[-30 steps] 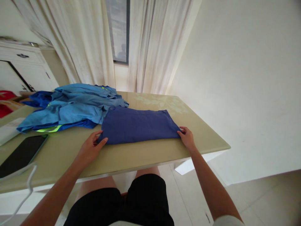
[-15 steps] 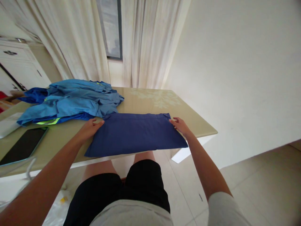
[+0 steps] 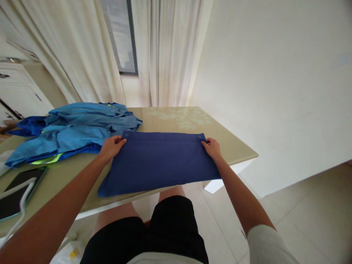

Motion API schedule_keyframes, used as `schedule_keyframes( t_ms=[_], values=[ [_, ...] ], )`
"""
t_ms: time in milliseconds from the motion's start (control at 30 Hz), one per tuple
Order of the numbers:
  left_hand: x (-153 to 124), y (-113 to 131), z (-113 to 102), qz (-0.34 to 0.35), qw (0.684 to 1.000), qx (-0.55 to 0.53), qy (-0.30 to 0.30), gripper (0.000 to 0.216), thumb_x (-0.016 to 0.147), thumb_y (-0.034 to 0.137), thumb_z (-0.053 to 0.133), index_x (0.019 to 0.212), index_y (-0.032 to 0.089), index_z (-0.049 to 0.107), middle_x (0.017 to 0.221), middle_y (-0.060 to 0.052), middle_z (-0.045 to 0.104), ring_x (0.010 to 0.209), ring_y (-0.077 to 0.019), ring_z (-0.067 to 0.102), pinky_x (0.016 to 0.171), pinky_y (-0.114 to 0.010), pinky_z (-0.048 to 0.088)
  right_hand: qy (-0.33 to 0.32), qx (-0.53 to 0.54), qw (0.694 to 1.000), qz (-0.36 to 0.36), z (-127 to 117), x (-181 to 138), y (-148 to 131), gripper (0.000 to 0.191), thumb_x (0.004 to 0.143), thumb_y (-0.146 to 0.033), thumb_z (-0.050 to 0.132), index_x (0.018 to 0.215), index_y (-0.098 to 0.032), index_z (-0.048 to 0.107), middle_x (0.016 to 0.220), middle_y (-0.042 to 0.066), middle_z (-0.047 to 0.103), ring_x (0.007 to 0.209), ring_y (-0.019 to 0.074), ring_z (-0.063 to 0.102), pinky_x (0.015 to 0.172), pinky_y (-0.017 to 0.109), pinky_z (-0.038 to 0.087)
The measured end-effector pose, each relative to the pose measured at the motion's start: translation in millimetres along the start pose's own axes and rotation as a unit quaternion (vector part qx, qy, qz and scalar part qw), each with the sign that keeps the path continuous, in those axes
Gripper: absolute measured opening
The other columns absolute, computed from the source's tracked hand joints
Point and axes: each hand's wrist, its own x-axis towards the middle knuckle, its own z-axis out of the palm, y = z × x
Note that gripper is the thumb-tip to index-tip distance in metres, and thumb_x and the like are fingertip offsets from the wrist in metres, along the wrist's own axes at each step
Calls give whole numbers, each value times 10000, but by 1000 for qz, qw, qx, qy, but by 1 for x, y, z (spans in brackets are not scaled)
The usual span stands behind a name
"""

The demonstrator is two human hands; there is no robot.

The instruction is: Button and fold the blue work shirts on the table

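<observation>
Nearest were the person's black shorts [image 3: 170,227], and just above them the near edge of a dark blue cloth [image 3: 159,165] hung slightly over the rim of the table [image 3: 239,152]. The cloth lay flat and folded at the table's front, right of centre. The hands were well apart, one at each far corner: the left hand [image 3: 111,146] pinched the left corner beside a button, and the right hand [image 3: 211,147] gripped the right corner. A tablet [image 3: 13,198] sat at the left edge. Behind the left hand lay a pile [image 3: 74,128] of lighter blue clothes, touching the cloth. Farthest back hung pale curtains [image 3: 165,55].
</observation>
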Motion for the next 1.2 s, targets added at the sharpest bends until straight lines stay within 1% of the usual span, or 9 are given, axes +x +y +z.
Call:
schedule_keyframes(
  t_ms=[167,333,467,600,700,800,933,1100,1200],
  values=[
    [-33,22,24,205,947,238,68,508,969,398,458,1363,129,632,1337,-196,663,1301,-365,591,1148,-522,441,44,-8,988,-149,5,-26,-36,418,1006,-442,518,1239,-151,707,1249,186,714,1164,317,643,1082,485,464],
    [-72,33,60,300,910,282,-47,620,1049,530,369,1546,193,522,1641,-136,470,1480,-340,470,1216,-525,373,-162,-40,936,-311,39,-61,-101,673,1061,-631,395,1570,-205,502,1629,119,485,1525,290,415,1270,484,294],
    [-79,-5,65,261,907,313,-106,679,1055,571,332,1621,212,438,1692,-117,400,1552,-325,387,1270,-531,296,-277,-98,906,-303,56,-64,-94,870,1028,-756,316,1681,-181,311,1734,116,286,1615,283,252,1318,483,196],
    [-83,-31,51,240,921,295,-82,714,1037,603,351,1598,178,470,1682,-129,414,1551,-329,385,1277,-507,296,-192,-143,945,-221,40,-51,-41,818,1037,-733,329,1675,-220,332,1733,109,298,1613,316,243,1313,532,162],
    [-69,-28,42,196,948,252,6,764,993,618,433,1570,119,475,1674,-195,400,1546,-364,377,1267,-515,304,-114,-149,976,-113,27,-35,-9,796,1033,-682,415,1619,-143,424,1656,214,411,1527,391,386,1241,572,286],
    [-34,-17,32,78,972,199,96,775,944,590,527,1522,74,488,1554,-259,526,1475,-416,458,1219,-578,347,-96,-117,987,-45,21,-18,2,641,1025,-608,492,1391,-107,650,1419,261,632,1319,393,583,1124,535,419],
    [4,-5,11,-29,995,88,32,499,899,522,640,1211,136,693,1211,-168,742,1162,-348,680,1049,-478,515,-114,-19,993,-34,17,-3,-1,298,984,-416,588,995,-169,754,1094,158,764,1058,283,699,977,400,507],
    [1,5,-18,-27,997,36,68,436,929,475,637,1194,129,664,1081,-99,737,912,-232,679,851,-357,543,-91,64,993,-27,18,0,-10,227,1001,-349,526,1003,-187,686,1009,104,763,942,221,723,882,343,528],
    [0,6,-24,-34,993,84,78,465,964,476,598,1251,112,636,1126,-119,731,950,-239,670,896,-370,523,-102,19,994,-31,26,-1,-21,235,974,-409,617,1040,-189,665,1089,126,756,981,236,713,915,364,519]
  ],
)
